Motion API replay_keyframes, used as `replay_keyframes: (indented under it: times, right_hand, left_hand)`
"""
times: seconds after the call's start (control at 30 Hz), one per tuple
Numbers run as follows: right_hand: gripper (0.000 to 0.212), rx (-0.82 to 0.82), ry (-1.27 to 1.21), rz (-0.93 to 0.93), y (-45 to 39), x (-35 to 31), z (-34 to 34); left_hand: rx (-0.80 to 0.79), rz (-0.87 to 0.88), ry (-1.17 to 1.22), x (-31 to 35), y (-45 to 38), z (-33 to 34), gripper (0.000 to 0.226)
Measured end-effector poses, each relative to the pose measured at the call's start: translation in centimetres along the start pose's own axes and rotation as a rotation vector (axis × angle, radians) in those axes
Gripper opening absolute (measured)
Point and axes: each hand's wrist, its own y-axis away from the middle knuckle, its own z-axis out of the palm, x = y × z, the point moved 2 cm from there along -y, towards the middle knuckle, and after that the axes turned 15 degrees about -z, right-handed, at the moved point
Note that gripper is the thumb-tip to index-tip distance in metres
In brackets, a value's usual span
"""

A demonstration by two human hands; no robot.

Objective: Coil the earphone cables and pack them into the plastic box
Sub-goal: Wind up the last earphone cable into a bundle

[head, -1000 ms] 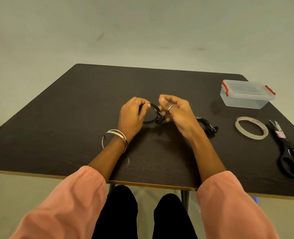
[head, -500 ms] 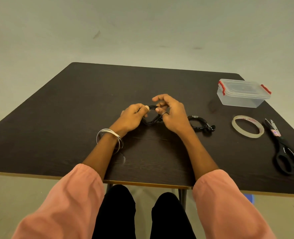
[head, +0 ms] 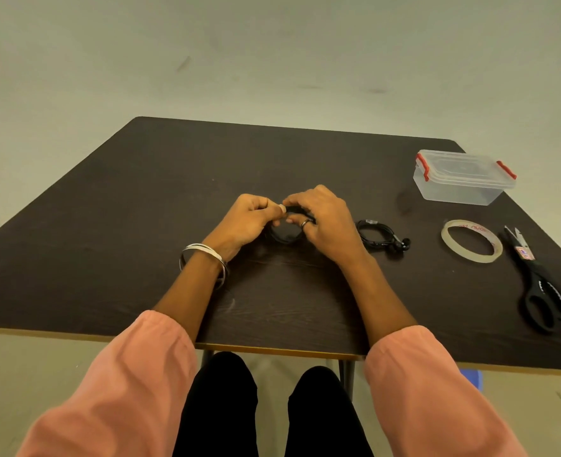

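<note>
Both hands' grip apparently pinches cable coil (head: 284,237).

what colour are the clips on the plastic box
Red; the clips sit at both ends of the clear plastic box, seen in the head view.

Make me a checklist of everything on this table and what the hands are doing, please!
Surface: dark table, bare wood-grain top.
Job's things: black coil held between both hands; second coil lying right of them; box, clear, red clips, lid on.
Clutter: tape and scissors at the right.
Grippers: left hand and right hand both grip the first coil.
Cables: only the two earphone coils.
Surroundings: pale floor; pink sleeves, bangles on the left wrist, ring on the right hand.
</note>
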Motion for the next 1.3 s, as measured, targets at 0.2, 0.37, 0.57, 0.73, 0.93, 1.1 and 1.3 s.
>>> replay_keyframes:
  times: [0.2,0.37,0.57,0.73,0.93,1.1,1.3]
  right_hand:
    - [0.013,0.015,-0.027,0.025,0.0,0.0,-0.3]
    - [0.014,0.080,-0.099,0.073,0.0,-0.1,-0.4]
    - [0.013,0.119,-0.278,0.280,0.2,-0.2,-0.4]
    - [0.005,0.174,-0.441,0.443,0.1,0.2,-0.3]
    - [0.009,0.159,-0.556,0.527,0.3,0.7,0.5]
    - [0.021,0.089,-0.648,0.475,0.2,0.7,0.4]
    - [0.006,0.141,-0.561,0.510,0.4,0.6,0.4]
  left_hand:
    - [-0.007,0.003,0.045,-0.1,0.0,-0.2,0.023]
    - [-0.035,0.016,0.096,0.0,0.2,-0.5,0.014]
    - [-0.065,0.056,0.082,-0.2,0.2,-0.9,0.005]
    - [-0.085,0.093,0.054,0.0,0.5,-0.7,0.017]
    - [-0.039,0.093,0.034,-0.3,0.3,-0.5,0.013]
    - [0.004,0.095,0.120,-0.5,0.3,-0.7,0.017]
    - [-0.007,0.077,0.136,-0.4,0.4,-0.7,0.022]
